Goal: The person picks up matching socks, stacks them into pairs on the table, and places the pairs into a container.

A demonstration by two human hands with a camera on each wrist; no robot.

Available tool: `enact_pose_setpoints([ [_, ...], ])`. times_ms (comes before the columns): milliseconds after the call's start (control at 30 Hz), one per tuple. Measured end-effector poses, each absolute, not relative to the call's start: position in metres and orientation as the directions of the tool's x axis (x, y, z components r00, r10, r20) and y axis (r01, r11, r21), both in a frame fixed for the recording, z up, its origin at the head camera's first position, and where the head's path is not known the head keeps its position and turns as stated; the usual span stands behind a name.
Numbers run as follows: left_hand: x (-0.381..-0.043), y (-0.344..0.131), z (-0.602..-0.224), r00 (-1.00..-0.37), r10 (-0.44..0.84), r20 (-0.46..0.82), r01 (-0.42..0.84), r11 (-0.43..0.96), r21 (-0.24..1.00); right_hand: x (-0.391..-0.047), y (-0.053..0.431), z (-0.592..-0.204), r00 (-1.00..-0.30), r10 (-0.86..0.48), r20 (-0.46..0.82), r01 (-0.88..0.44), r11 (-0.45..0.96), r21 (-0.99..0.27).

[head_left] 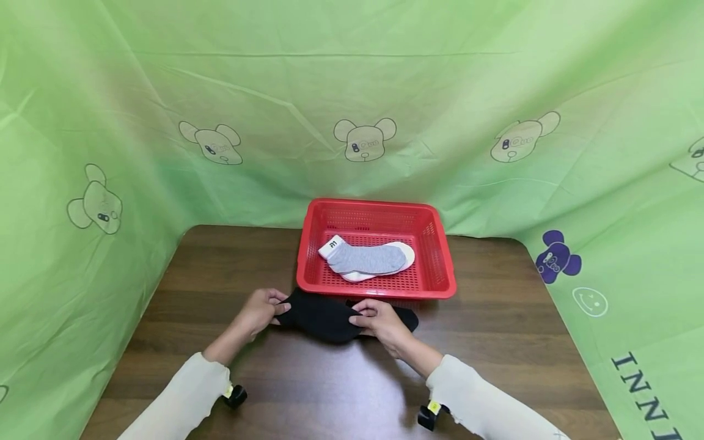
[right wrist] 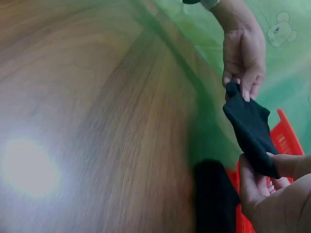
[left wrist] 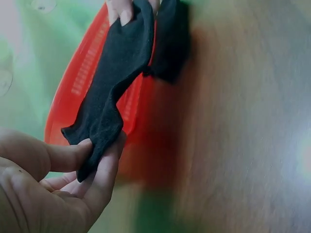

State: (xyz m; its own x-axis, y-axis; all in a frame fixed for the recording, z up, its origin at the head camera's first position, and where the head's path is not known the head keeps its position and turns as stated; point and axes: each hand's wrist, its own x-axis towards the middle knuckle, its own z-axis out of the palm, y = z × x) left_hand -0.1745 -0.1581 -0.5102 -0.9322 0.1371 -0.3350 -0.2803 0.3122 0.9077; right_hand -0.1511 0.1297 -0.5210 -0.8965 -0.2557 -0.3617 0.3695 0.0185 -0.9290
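Observation:
A black sock [head_left: 324, 315] is stretched between both hands above the table, just in front of the red basket. My left hand [head_left: 263, 313] pinches one end of it between thumb and fingers, as the left wrist view also shows with the hand [left wrist: 63, 184] close up. At the other end, my right hand [head_left: 383, 324] pinches the fabric with thumb and fingertips. A second black sock [head_left: 406, 318] lies on the table, partly hidden behind the right hand; in the right wrist view this other sock [right wrist: 214, 196] shows beside the basket.
The red plastic basket [head_left: 376, 293] stands at the back of the wooden table [head_left: 330, 391]. Inside it lie a grey sock [head_left: 368, 259] with a white cuff and a white sock [head_left: 408, 253] beneath. A green printed curtain [head_left: 363, 79] surrounds the table at the back and sides.

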Motion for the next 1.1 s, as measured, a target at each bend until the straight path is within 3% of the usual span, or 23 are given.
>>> enact_pose_setpoints([
  [367, -0.162, -0.12, -0.511, -0.932, 0.166, -0.324, -0.265, 0.299, 0.917, -0.141, 0.175, -0.523, -0.914, -0.118, -0.389, 0.39, 0.02, -0.921],
  [600, -0.155, -0.097, -0.519, -0.935, 0.151, -0.32, -0.273, 0.266, 0.925, -0.139, 0.201, -0.523, -0.91, -0.116, -0.397, 0.395, 0.044, -0.918],
  [867, -0.152, -0.072, -0.522, -0.948, 0.172, -0.266, -0.215, 0.27, 0.939, -0.142, 0.228, -0.526, -0.93, -0.009, -0.366, 0.366, 0.041, -0.93],
  [1100, -0.156, -0.057, -0.53, -0.972, 0.15, -0.181, -0.117, 0.362, 0.925, -0.145, 0.236, -0.53, -0.936, 0.023, -0.352, 0.353, 0.083, -0.932],
])
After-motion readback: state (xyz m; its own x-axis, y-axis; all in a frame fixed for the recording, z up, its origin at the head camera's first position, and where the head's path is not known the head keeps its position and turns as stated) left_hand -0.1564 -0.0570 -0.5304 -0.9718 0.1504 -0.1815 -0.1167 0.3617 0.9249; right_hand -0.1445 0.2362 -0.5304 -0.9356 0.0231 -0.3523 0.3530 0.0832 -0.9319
